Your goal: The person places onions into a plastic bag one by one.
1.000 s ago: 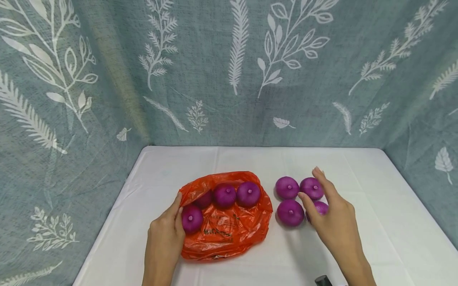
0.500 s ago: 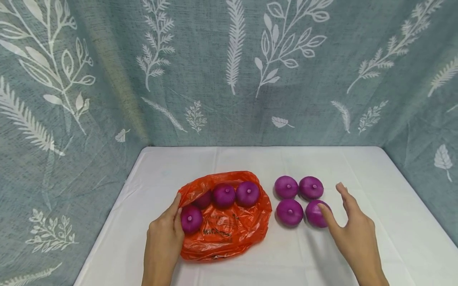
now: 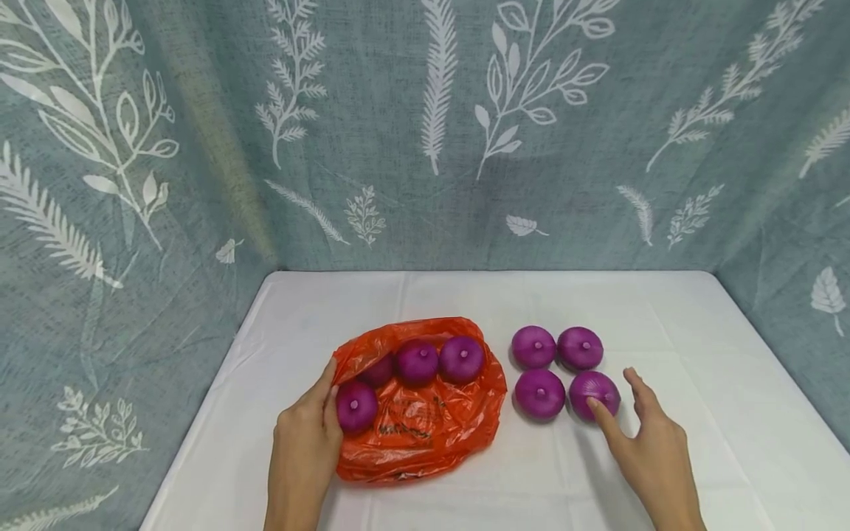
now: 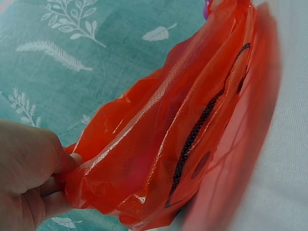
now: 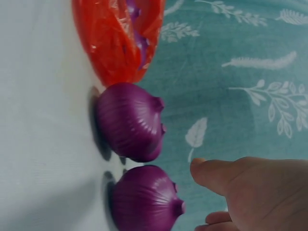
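Note:
A red-orange plastic bag (image 3: 438, 442) lies with its mouth spread, several purple onions inside; one at its left, an onion (image 3: 356, 406), sits by my left hand (image 3: 304, 442). That hand pinches the bag's left rim between thumb and fingers, plain in the left wrist view. Right of the bag, several more onions stand in two rows. My right hand (image 3: 654, 457) hovers by the near right onion (image 3: 594, 397), thumb and fingers spread. In the right wrist view the thumb (image 5: 211, 175) is apart from the nearest onion (image 5: 144, 199).
A white cloth (image 3: 319, 302) covers the table. Behind it and along both sides hangs a green-grey curtain (image 3: 398, 133) with white leaf prints. The other loose onions, such as the far left onion (image 3: 533, 347), stand close together beside the bag.
My right hand has drawn back from above the loose onions to the right and nearer me, uncovering the near right one. The left hand and the bag have stayed in place.

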The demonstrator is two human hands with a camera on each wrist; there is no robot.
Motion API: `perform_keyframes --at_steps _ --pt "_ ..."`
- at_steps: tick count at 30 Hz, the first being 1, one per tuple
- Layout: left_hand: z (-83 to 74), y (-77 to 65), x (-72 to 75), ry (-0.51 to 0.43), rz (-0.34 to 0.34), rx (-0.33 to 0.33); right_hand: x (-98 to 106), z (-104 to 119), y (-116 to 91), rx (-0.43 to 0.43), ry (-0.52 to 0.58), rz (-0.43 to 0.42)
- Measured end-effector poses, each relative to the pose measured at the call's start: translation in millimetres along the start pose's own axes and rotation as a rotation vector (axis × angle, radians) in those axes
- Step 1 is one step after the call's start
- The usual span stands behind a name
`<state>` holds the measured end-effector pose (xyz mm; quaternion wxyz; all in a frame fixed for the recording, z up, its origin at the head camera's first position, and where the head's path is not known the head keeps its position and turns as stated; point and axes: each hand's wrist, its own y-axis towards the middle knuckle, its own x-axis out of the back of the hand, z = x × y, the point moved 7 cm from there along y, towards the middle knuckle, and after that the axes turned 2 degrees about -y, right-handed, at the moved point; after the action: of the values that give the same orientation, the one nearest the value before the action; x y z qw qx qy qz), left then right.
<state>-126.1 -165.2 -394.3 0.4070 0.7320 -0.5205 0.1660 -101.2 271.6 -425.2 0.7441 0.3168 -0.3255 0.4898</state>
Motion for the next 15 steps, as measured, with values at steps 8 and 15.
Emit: perform_keyframes --at_steps 8,15 --pt "-1.4 1.3 0.8 0.002 -0.003 0.005 -14 -10 2 -0.036 -0.041 0.074" --pt "-1.7 0.7 1.9 -0.001 -0.003 -0.002 -23 -11 3 -0.024 -0.047 0.115"
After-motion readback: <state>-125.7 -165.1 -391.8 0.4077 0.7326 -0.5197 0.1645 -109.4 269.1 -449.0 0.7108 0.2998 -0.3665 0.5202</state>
